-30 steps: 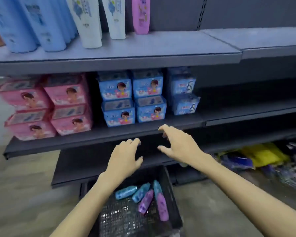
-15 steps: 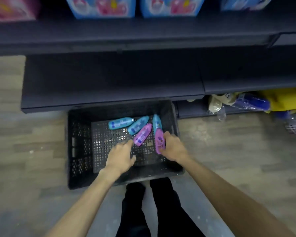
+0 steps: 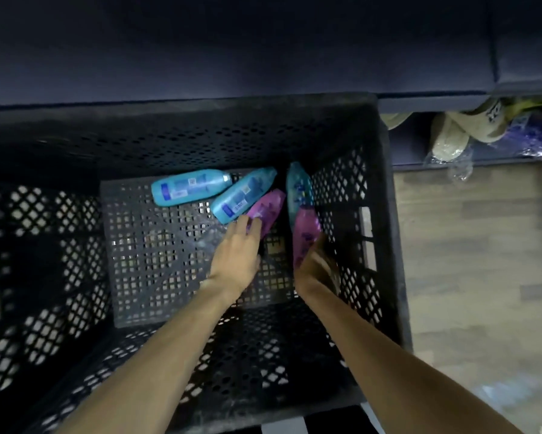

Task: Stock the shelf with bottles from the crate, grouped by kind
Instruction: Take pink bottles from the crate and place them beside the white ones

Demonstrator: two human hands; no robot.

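A black perforated crate (image 3: 391,252) stands on the floor below a dark shelf (image 3: 232,48). On its bottom lie three blue bottles (image 3: 190,187) (image 3: 243,195) (image 3: 298,187) and two purple bottles. My left hand (image 3: 235,256) reaches in, its fingertips touching the lower end of the left purple bottle (image 3: 268,209). My right hand (image 3: 317,268) grips the lower end of the right purple bottle (image 3: 305,231), which lies against the crate's right wall. All the bottles lie on their sides, close together.
The dark shelf's front edge runs just above the crate's far rim. Under the shelf at the right lie pale slippers (image 3: 460,133) and blue plastic packets (image 3: 532,136). Wood-pattern floor (image 3: 476,245) lies to the right of the crate.
My view dropped from the stocked shelves to deep inside the crate. Both hands went down into it; the right took hold of a purple bottle, and the left reached the other.
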